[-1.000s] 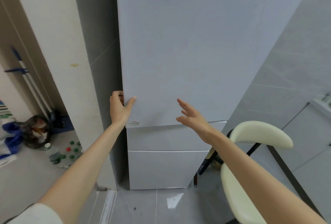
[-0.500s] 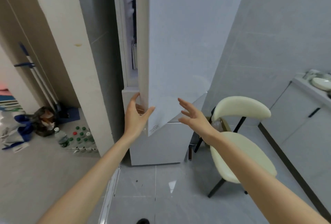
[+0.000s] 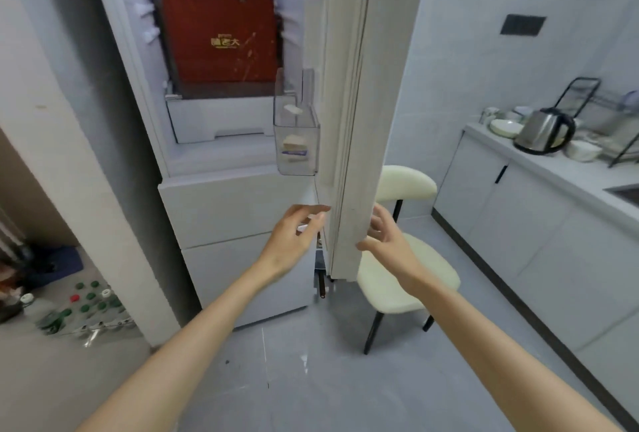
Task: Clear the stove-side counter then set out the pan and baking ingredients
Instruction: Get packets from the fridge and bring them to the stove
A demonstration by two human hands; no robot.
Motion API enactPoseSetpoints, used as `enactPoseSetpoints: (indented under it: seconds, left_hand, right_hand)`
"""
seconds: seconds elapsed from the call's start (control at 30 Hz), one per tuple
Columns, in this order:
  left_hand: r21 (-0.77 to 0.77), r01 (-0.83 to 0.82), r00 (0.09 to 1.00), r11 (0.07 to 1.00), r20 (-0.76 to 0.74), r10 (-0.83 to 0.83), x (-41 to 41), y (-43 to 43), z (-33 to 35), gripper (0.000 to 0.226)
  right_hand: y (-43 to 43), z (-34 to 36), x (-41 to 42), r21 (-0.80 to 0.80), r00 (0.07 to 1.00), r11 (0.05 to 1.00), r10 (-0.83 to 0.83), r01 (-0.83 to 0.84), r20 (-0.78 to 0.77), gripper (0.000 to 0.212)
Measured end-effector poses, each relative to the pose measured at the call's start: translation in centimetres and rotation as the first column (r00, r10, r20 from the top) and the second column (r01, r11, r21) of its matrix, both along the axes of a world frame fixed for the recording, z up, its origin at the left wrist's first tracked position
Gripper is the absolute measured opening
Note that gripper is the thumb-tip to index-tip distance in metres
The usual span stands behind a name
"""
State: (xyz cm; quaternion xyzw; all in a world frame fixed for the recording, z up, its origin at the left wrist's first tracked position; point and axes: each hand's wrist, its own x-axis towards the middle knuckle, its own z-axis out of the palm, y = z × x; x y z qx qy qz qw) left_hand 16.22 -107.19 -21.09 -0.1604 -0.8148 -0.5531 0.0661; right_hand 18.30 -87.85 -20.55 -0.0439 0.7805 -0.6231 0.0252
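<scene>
Head view: the fridge door (image 3: 349,120) stands edge-on between my hands. The left hand (image 3: 294,241) is loose, fingers near straight, tips at the door's inner edge; the right hand (image 3: 383,241) is spread by the outer face. Both hold nothing; contact unclear. The likely ingredient, a wrapped block (image 3: 294,148) in the door bin (image 3: 311,127), sits straight above the left hand. A red box (image 3: 221,41) stands upright higher and leftward. Left is nearer, I judge.

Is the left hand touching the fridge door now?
Cannot tell. In the head view the left hand has its fingers at the inner edge of the fridge door, but blur hides any contact or gap.
</scene>
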Motion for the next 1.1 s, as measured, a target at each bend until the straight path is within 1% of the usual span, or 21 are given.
enactPoseSetpoints:
  seconds: [0.1, 0.17, 0.27, 0.33, 0.43, 0.53, 0.57, 0.6, 0.63, 0.7, 0.77, 0.83, 0.9, 0.93, 0.97, 1.0, 1.03, 1.1]
  left_hand:
    - [-0.008, 0.043, 0.999, 0.999, -0.021, -0.043, -0.6, 2.9, 0.9, 0.022]
    - [-0.015, 0.053, 0.998, 0.998, -0.032, -0.054, -1.4, 4.4, 1.5, 0.028]
    - [-0.061, 0.11, 0.993, 0.992, -0.032, -0.112, -2.5, 6.1, 2.4, 0.034]
    - [-0.081, 0.143, 0.988, 0.986, -0.039, -0.147, -3.1, 6.9, 2.8, 0.036]
    - [-0.093, 0.193, 0.979, 0.977, -0.052, -0.198, -3.9, 7.7, 3.3, 0.035]
    - [-0.107, 0.225, 0.969, 0.968, -0.084, -0.234, -4.7, 8.1, 4.2, 0.036]
    - [-0.108, 0.222, 0.967, 0.969, -0.106, -0.233, -5.0, 8.1, 4.7, 0.036]
    - [-0.105, 0.216, 0.964, 0.971, -0.136, -0.229, -5.4, 8.1, 5.3, 0.035]
    - [-0.097, 0.208, 0.959, 0.973, -0.175, -0.222, -5.9, 8.0, 6.0, 0.035]
    - [-0.088, 0.176, 0.943, 0.981, -0.269, -0.193, -7.0, 7.9, 7.3, 0.035]
    - [-0.094, 0.122, 0.913, 0.988, -0.379, -0.148, -8.6, 7.7, 8.8, 0.035]
    - [-0.101, 0.074, 0.873, 0.992, -0.474, -0.113, -10.5, 7.6, 10.2, 0.033]
    - [-0.129, 0.041, 0.851, 0.991, -0.516, -0.103, -12.7, 7.6, 11.5, 0.033]
    - [-0.153, 0.033, 0.852, 0.988, -0.512, -0.108, -13.8, 7.5, 12.0, 0.033]
    - [-0.181, 0.034, 0.858, 0.983, -0.498, -0.121, -15.4, 7.4, 12.5, 0.032]
    - [-0.222, 0.039, 0.866, 0.974, -0.478, -0.143, -16.3, 7.4, 12.8, 0.033]
    - [-0.269, 0.047, 0.872, 0.962, -0.459, -0.171, -17.6, 7.5, 13.0, 0.033]
    - [-0.375, 0.083, 0.877, 0.923, -0.413, -0.247, -19.6, 7.4, 13.2, 0.034]
  right_hand:
    - [2.5, 0.5, 0.1, -0.011, 0.992, 0.992, -0.125, 0.125, -0.01, 0.065]
    - [4.3, 0.9, -0.1, -0.012, 0.977, 0.977, -0.212, 0.212, -0.021, 0.066]
    - [6.7, 1.0, -0.9, -0.036, 0.94, 0.94, -0.341, 0.34, -0.013, 0.075]
    - [8.0, 0.9, -1.6, -0.025, 0.914, 0.914, -0.405, 0.404, -0.005, 0.083]
    - [9.8, 0.9, -2.4, -0.008, 0.892, 0.892, -0.452, 0.452, 0.027, 0.094]
    - [11.1, 1.3, -2.8, 0.029, 0.877, 0.88, -0.475, 0.474, 0.077, 0.092]
    - [11.3, 1.5, -2.8, 0.036, 0.874, 0.877, -0.481, 0.48, 0.067, 0.09]
    - [11.1, 1.9, -2.5, 0.057, 0.866, 0.867, -0.498, 0.495, 0.041, 0.086]
    - [11.0, 2.2, -2.5, 0.085, 0.851, 0.847, -0.525, 0.525, -0.022, 0.079]
    - [10.3, 3.6, -2.1, 0.141, 0.789, 0.782, -0.571, 0.607, -0.227, 0.059]
    - [9.4, 6.0, -2.4, 0.124, 0.709, 0.744, -0.552, 0.656, -0.44, 0.042]
    - [8.6, 9.2, -3.1, 0.132, 0.651, 0.743, -0.468, 0.656, -0.598, 0.037]
    - [8.0, 12.2, -4.4, 0.205, 0.627, 0.736, -0.357, 0.645, -0.692, 0.034]
    - [7.8, 13.4, -5.2, 0.26, 0.634, 0.728, -0.298, 0.635, -0.714, 0.031]
    - [7.6, 14.7, -6.6, 0.329, 0.659, 0.716, -0.239, 0.616, -0.713, 0.029]
    - [7.5, 15.6, -7.5, 0.411, 0.709, 0.706, -0.182, 0.576, -0.681, 0.028]
    - [7.6, 16.5, -8.7, 0.489, 0.765, 0.692, -0.143, 0.531, -0.628, 0.027]
    - [7.8, 17.9, -11.4, 0.601, 0.864, 0.668, -0.129, 0.439, -0.487, 0.023]
